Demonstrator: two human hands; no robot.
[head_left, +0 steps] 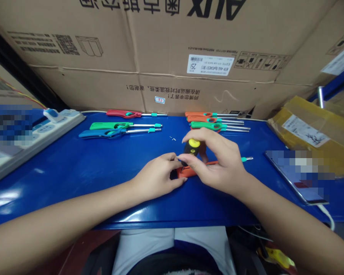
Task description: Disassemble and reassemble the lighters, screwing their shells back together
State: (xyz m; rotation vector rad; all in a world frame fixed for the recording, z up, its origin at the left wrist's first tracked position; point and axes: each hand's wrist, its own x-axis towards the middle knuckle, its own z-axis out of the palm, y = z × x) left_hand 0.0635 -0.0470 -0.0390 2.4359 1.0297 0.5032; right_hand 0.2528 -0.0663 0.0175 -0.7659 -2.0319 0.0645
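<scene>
An orange long-nosed lighter (191, 172) lies on the blue table, its metal tube and teal tip pointing right. My left hand (160, 173) pinches the handle end of this lighter and keeps it against the table. In my right hand (218, 156) is a short screwdriver (190, 151) with a black and yellow handle, held upright over the lighter's handle. The screwdriver's tip is hidden behind my fingers, so I cannot tell whether it touches a screw. Part of the lighter's middle is covered by my right hand.
Red (123, 113), green (110, 125) and blue (101, 133) lighters lie back left; several orange and green lighters (205, 125) lie back right. A power strip (43, 131) stands left. A phone (294, 179) and yellow-taped package (312, 126) are right. A large cardboard box (160, 57) closes the back.
</scene>
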